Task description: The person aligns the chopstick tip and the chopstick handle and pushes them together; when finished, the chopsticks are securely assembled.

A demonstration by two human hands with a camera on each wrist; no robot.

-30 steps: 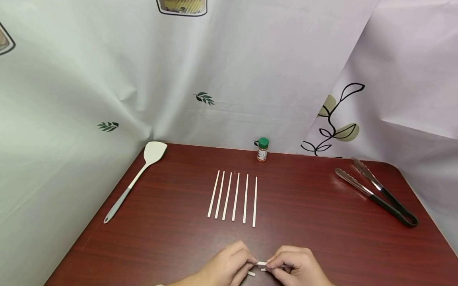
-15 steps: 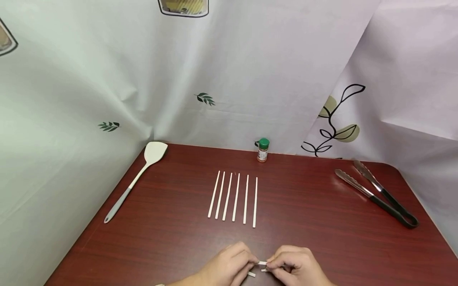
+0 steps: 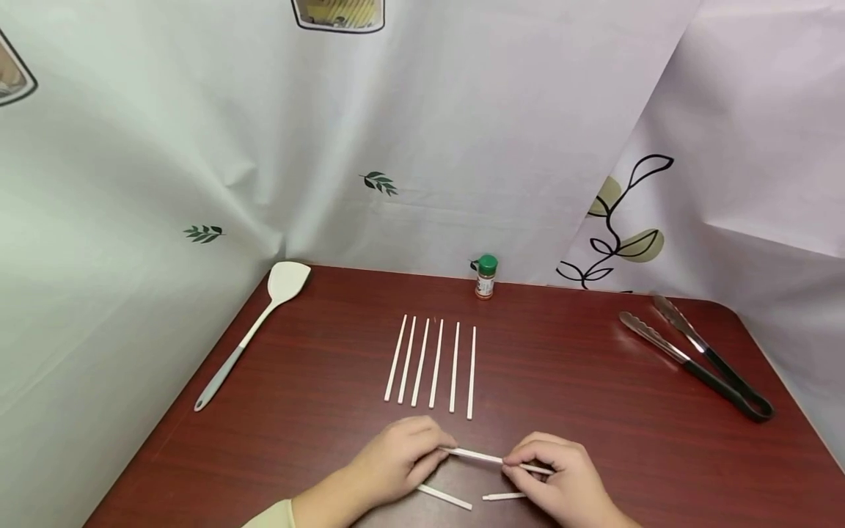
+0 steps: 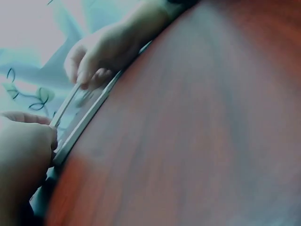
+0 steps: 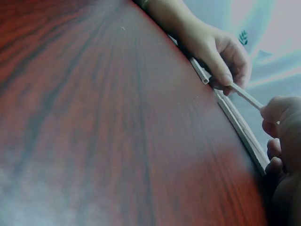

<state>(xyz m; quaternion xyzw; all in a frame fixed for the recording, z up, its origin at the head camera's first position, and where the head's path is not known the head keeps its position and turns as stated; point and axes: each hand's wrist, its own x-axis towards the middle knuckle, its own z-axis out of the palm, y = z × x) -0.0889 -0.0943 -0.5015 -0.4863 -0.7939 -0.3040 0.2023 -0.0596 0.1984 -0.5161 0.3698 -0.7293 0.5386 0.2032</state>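
Observation:
In the head view, my left hand (image 3: pixel 404 460) pinches one end of a thin white stick (image 3: pixel 480 455) between thumb and fingers. My right hand (image 3: pixel 561 473) pinches the same stick farther along, and its end sticks out past those fingers. Both hands hover low over the near part of the table. A second white stick (image 3: pixel 446 498) lies partly beneath my left hand. Beside my right hand's thumb a third white stick (image 3: pixel 503 496) shows, its other end hidden by the hand. The right wrist view shows the pinched stick (image 5: pixel 247 97) stretched between both hands.
Several white sticks (image 3: pixel 433 363) lie roughly parallel on the dark red table (image 3: pixel 297 440). A green-capped spice jar (image 3: pixel 485 279) stands at the back edge. At left lies a white spatula (image 3: pixel 254 330); at right, metal tongs (image 3: pixel 700 363) with black handles.
Both hands have moved away from the near edge and farther apart, the left one also leftward. Much more of the pinched stick and of the two sticks below now shows.

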